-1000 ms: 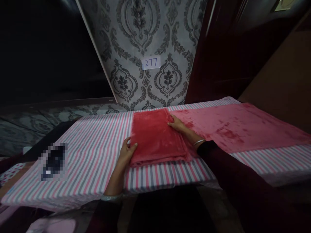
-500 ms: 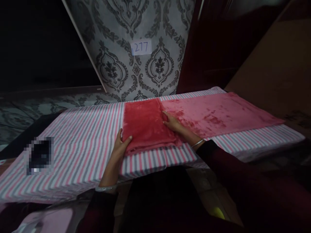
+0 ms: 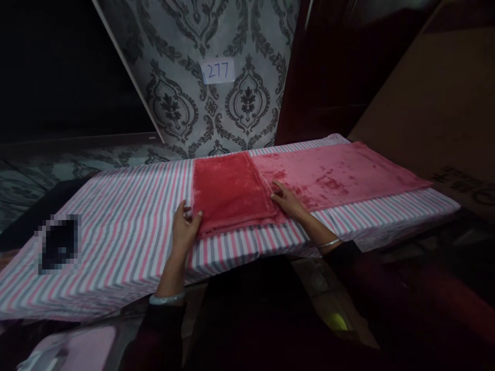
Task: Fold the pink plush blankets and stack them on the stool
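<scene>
A plush red blanket [image 3: 232, 190] lies on a table spread with a striped cloth [image 3: 143, 221]. Its left part is folded into a thick, darker red square, while the paler pink part stretches flat to the right. My left hand [image 3: 185, 226] is at the square's front left corner, thumb and fingers apart, the thumb by the edge. Just right of the square's folded edge, my right hand [image 3: 288, 200] hovers over or rests lightly on the pink part, fingers loosely curled and apart. I cannot tell whether it touches the fabric.
A pixelated dark object [image 3: 58, 245] lies on the cloth at the left. Behind the table are a patterned wall with a paper label [image 3: 217, 70], a dark screen [image 3: 69, 72] and a dark red panel [image 3: 328, 72]. A cardboard surface [image 3: 436, 113] stands at the right. A pink seat [image 3: 77, 348] is below left.
My right hand has drawn away to the right from the folded square's edge. My left hand has eased off the front left corner and spread its fingers. The view has shifted slightly.
</scene>
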